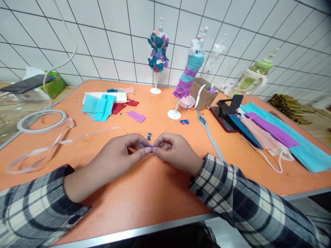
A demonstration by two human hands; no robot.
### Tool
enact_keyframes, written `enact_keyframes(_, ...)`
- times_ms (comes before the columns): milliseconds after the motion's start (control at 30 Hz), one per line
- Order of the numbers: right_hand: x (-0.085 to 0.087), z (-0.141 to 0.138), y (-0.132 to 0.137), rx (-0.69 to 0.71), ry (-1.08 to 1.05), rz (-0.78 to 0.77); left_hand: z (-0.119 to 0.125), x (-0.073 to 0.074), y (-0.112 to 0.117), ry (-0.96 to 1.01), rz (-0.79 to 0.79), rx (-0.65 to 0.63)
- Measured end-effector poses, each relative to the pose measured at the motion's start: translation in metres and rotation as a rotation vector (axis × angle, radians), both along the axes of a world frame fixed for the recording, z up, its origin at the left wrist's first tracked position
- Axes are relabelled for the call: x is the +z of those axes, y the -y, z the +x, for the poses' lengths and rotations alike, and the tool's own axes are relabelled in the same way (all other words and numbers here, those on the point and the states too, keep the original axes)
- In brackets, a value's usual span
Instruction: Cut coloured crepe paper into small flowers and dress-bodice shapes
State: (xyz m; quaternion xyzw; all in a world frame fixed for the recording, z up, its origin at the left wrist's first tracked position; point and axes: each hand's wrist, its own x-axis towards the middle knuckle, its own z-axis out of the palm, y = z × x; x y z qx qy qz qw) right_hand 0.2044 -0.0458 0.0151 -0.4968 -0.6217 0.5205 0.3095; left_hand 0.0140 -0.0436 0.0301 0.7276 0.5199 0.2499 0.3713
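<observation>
My left hand [129, 148] and my right hand [173, 148] meet over the front of the table. Thumbs and fingertips of both pinch a tiny purple-and-blue crepe paper piece [152, 147]; most of it is hidden by the fingers. Just beyond them lies a small teal-and-purple crepe paper bow [149, 136]. More little crepe paper bows [184, 122] sit together farther back to the right. A white ribbon [85, 133] trails over the table left of my left hand.
Two decorated mini dress forms, one teal [157, 51] and one striped [190, 70], stand at the back. Crepe paper sheets [103, 107] lie left, long strips [274, 129] right. A tape roll [41, 121], pink bowl [187, 102], cardboard box [203, 93] and phone stand [231, 103] surround the work area.
</observation>
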Motion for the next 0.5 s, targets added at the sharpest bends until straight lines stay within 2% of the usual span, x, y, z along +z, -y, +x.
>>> enact_keyframes(100, -0.0024, -0.0012, 0.002, -0.026, 0.031, 0.058, 0.0, 0.0011, 0.001, 0.009, 0.03, 0.034)
enact_keyframes(500, -0.0044, 0.0006, 0.0013, 0.036, -0.001, 0.027, 0.0006, 0.0044, 0.0017, -0.01, 0.027, 0.031)
